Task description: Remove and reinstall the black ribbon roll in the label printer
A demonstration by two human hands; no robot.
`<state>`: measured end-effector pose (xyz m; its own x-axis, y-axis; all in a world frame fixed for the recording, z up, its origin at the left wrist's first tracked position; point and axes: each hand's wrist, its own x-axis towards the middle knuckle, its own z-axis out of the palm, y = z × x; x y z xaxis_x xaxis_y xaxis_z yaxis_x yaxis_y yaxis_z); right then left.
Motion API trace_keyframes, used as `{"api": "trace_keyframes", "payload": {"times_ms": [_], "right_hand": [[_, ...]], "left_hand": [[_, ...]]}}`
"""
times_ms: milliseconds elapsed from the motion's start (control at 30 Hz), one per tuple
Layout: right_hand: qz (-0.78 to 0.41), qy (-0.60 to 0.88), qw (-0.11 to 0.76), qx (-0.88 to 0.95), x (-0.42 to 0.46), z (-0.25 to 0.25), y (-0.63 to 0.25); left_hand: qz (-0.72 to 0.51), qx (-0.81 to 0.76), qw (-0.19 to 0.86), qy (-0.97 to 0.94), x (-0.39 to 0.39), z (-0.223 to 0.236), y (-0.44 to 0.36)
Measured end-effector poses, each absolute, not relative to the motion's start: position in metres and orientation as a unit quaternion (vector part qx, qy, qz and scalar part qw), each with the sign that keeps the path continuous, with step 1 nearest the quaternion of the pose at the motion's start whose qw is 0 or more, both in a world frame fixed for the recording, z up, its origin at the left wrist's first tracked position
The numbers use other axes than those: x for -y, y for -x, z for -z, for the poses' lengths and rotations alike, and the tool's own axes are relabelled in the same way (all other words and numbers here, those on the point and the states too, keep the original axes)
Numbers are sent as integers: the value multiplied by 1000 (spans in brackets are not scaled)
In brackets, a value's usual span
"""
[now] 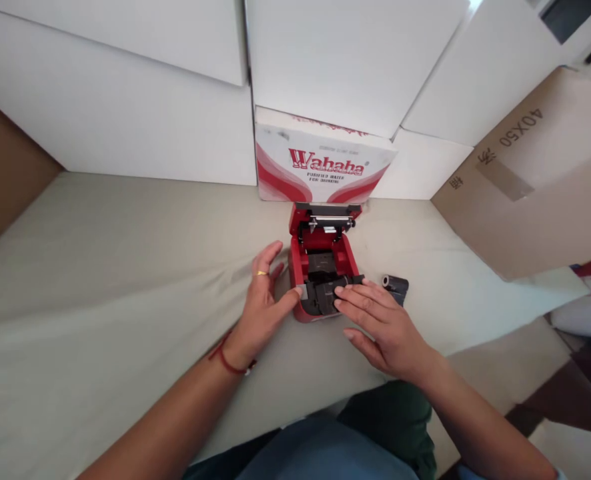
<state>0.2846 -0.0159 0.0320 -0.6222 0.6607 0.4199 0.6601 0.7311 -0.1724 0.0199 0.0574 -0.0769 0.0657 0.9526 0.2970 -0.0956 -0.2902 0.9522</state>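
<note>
A red label printer [298,263] stands on the cloth-covered table with its lid [325,212] raised at the back. Inside, a black mechanism [323,297] fills the front part. My left hand [265,293] is beside the printer's left wall, its thumb on the front left corner and the other fingers spread apart. The fingers of my right hand [380,320] lie stretched over the right side of the black mechanism, touching it and hiding part of it. To the right, a small black ribbon roll [396,285] rests on the table, partly behind my right hand.
Behind the printer leans a white and red Wahaha carton [320,160]. White boxes [140,113] form a wall along the back. A brown carton [530,180] stands at the right, and another brown surface [10,173] rises at the left. The cloth [125,287] is wrinkled.
</note>
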Motion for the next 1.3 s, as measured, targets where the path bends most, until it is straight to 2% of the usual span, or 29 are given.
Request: {"api": "trace_keyframes", "payload": {"times_ms": [100, 200, 400, 500, 633, 700, 833, 900, 1067, 1300], "right_hand": [[-12, 368, 237, 899, 10, -28, -288], [-13, 373, 244, 895, 8, -25, -288], [-15, 363, 278, 889, 7, -28, -284], [-55, 369, 352, 859, -7, -40, -287], [-84, 475, 503, 717, -67, -60, -289], [-124, 505, 525, 674, -106, -65, -285], [-242, 508, 469, 681, -150, -72, -268], [-257, 508, 436, 697, -144, -73, -260], [-182, 468, 436, 747, -91, -64, -263], [-132, 434, 332, 827, -38, -34, -284]], "left_hand": [[-613, -382, 292, -627, -46, 61, -19], [-600, -330, 135, -716, -33, 47, -18], [-522, -263, 21, -811, -21, 39, -26], [-499, -287, -4, -818, -19, 34, -29], [-489, -288, -11, -823, -15, 27, -30], [-486, -279, -13, -828, -14, 26, -30], [-483, -274, -15, -831, -15, 28, -30], [-481, -276, -13, -832, -16, 29, -30], [-488, -280, -6, -827, -15, 30, -30], [-494, -288, 5, -820, -14, 37, -32]]}}
